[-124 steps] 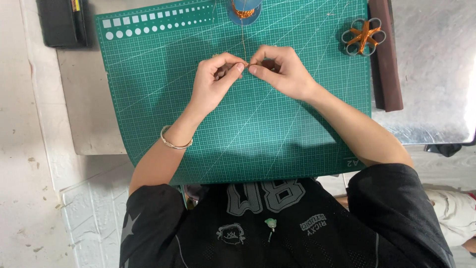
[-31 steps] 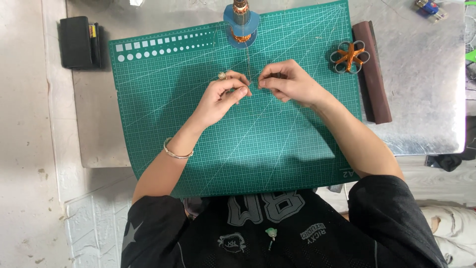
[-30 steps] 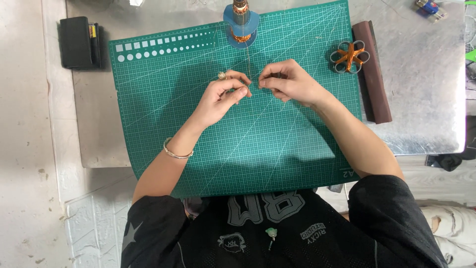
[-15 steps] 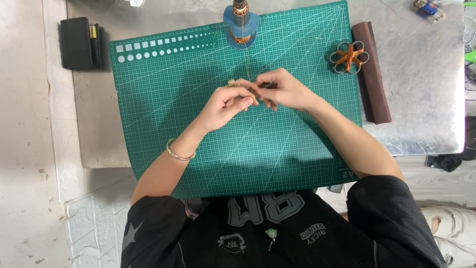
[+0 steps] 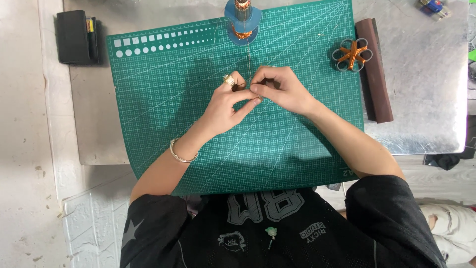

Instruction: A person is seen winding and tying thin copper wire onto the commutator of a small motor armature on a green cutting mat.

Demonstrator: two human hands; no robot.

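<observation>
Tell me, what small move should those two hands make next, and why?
Probably draw the hands gently apart. The left hand and right hand pinch together on the thin copper wire running taut from the blue wire spool, so there is little free length.

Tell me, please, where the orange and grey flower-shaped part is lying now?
In the head view, the flower-shaped part lies at the upper right corner of the green cutting mat, beside the dark brown bar and beyond the right hand.

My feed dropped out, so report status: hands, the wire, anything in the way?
Left hand and right hand pinched together on thin copper wire running from the blue spool. Green cutting mat beneath. Nothing blocking.
</observation>
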